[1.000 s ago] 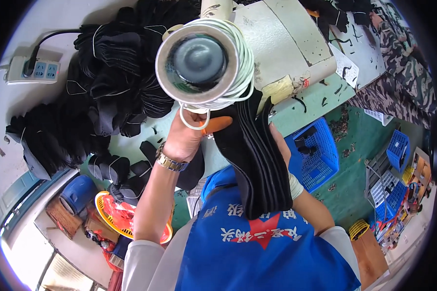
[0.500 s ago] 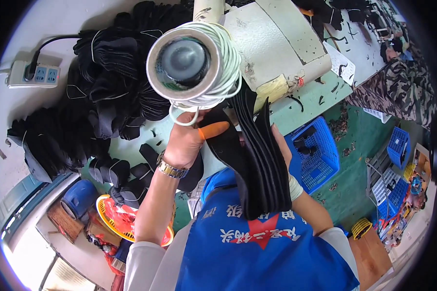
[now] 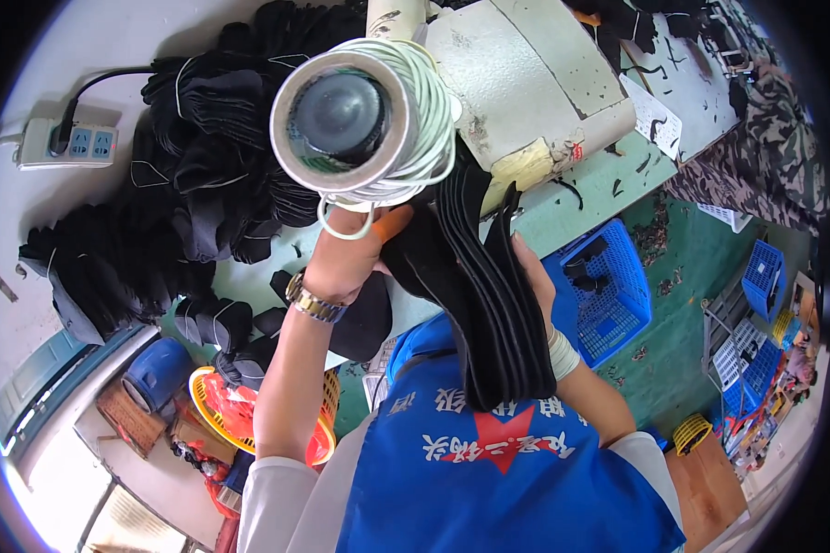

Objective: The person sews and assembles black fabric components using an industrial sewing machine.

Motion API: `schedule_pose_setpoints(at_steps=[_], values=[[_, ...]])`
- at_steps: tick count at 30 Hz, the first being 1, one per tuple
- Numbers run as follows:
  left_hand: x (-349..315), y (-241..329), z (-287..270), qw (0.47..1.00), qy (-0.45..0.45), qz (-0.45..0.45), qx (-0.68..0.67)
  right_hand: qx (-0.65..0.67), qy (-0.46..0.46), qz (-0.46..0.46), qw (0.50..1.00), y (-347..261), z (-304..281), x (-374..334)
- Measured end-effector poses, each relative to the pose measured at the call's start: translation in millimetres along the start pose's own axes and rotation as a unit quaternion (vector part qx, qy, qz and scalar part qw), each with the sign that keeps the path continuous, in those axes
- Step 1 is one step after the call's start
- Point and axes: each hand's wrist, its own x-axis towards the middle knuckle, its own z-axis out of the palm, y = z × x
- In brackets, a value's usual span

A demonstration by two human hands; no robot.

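A layered bundle of long black fabric pieces hangs between my hands, its lower end against my blue apron. My left hand, an orange finger cot on its thumb, closes on the upper left edge of the bundle; its fingertips are partly hidden under a round metal housing wound with pale cord. My right hand grips the bundle from the right side, most fingers hidden behind it. The bundle's top end reaches under a cream machine.
Tied black fabric bundles pile up on the left beside a power strip. A blue basket stands on the floor at right, an orange-yellow basket at lower left. Someone in camouflage clothing sits at far right.
My left thumb has swung upward along the fabric edge, and the left hand has shifted a little. The leftmost black piece sits slightly differently; my right hand keeps its hold.
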Motion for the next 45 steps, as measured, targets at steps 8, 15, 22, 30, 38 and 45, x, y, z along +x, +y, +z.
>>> schedule_pose_setpoints(at_steps=[8, 15, 22, 30, 38, 45], values=[[-0.3, -15.9, -5.3, 0.981, -0.033, -0.006, -0.193, -0.074, 0.066, 0.011, 0.995, -4.2, 14.1, 2.0], [1.0, -6.6, -8.0, 0.992, -0.057, -0.051, -0.104, -0.046, -0.099, -0.088, 0.990, 1.2, -11.2, 4.7], [-16.4, 8.5, 13.2, 0.996, -0.066, -0.052, -0.018, -0.051, 0.008, 0.019, 0.998, -11.1, 1.7, 3.7], [-114.2, -3.0, 48.2, 0.962, -0.013, 0.178, 0.208, -0.503, -0.050, -0.229, 0.832, -5.9, 54.9, -19.9], [-139.4, -138.1, -41.8, 0.946, 0.202, 0.153, -0.201, -0.671, -0.247, -0.326, 0.618, 34.1, 73.2, -2.3], [-113.4, -240.4, -63.5, 0.801, 0.540, 0.030, 0.258, -0.751, -0.150, -0.185, 0.616, 16.1, -3.6, -32.1]])
